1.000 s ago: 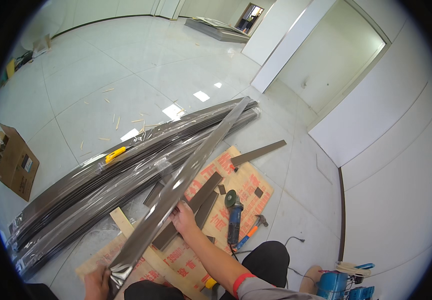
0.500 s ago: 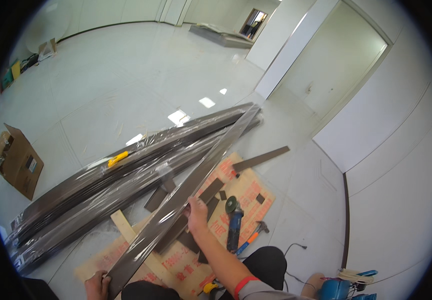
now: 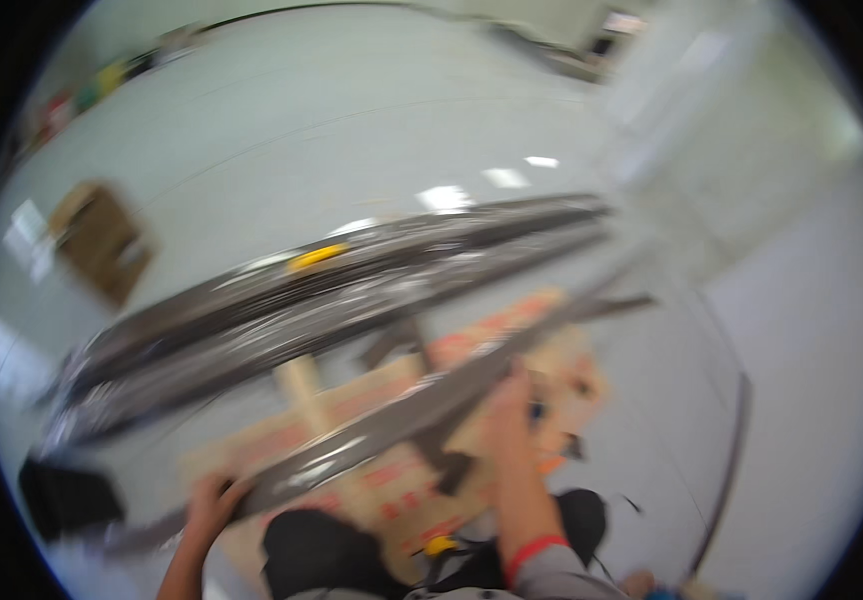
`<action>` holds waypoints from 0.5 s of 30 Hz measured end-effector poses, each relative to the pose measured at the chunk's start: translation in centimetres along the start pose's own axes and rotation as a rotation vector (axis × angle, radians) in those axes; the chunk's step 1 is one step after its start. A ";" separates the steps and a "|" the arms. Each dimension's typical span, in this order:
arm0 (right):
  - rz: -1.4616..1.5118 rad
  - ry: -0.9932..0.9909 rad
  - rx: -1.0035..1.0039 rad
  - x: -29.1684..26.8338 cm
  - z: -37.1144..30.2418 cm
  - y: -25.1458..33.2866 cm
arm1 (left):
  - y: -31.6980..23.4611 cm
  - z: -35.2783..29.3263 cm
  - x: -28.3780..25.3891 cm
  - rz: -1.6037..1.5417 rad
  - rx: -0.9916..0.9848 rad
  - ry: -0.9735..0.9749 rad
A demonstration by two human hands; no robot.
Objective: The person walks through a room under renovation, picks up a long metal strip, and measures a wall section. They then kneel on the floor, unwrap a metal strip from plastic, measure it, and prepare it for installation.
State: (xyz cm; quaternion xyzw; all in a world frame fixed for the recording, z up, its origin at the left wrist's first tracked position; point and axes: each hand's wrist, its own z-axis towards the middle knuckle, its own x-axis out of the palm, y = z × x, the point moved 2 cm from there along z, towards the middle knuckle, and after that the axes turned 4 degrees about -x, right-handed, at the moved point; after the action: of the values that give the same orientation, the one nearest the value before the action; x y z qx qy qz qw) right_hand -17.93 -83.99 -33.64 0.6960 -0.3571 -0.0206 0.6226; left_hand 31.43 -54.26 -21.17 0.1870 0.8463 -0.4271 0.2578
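my left hand (image 3: 214,500) and right hand (image 3: 508,400) each grip the long dark strip (image 3: 402,420), lifted clear above the cardboard sheet (image 3: 372,470). separation from the wrapped bundle (image 3: 332,290) looks complete; placement remains.

The whole picture is smeared, so edges look soft. The long metal strip (image 3: 422,410) is a streak, and I cannot tell where its ends stop. The fingers of the left hand (image 3: 214,500) and right hand (image 3: 510,400) melt together. Small tools on the cardboard sheet (image 3: 372,480) are only blobs. Both arms are cut off at the bottom edge.
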 end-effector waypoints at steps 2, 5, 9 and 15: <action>0.115 0.175 0.175 -0.1 -4.1 -3.8 | -0.1 4.3 2.8 0.010 0.227 0.033; 0.331 0.335 0.394 -1.5 -11.1 -8.4 | -10.2 6.4 4.7 0.405 0.127 0.098; 0.215 0.285 0.519 8.2 -21.5 -7.6 | -10.7 6.5 7.9 0.263 0.572 -0.141; 0.201 0.174 0.358 7.0 -8.5 -6.1 | -7.2 -0.8 -1.7 0.162 0.844 -0.862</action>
State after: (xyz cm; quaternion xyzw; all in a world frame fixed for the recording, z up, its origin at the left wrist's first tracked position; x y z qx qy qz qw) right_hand -5.79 -80.57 -34.22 0.7555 -0.3676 0.1653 0.5164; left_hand 28.74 -57.89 -15.24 0.1469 0.4063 -0.7421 0.5125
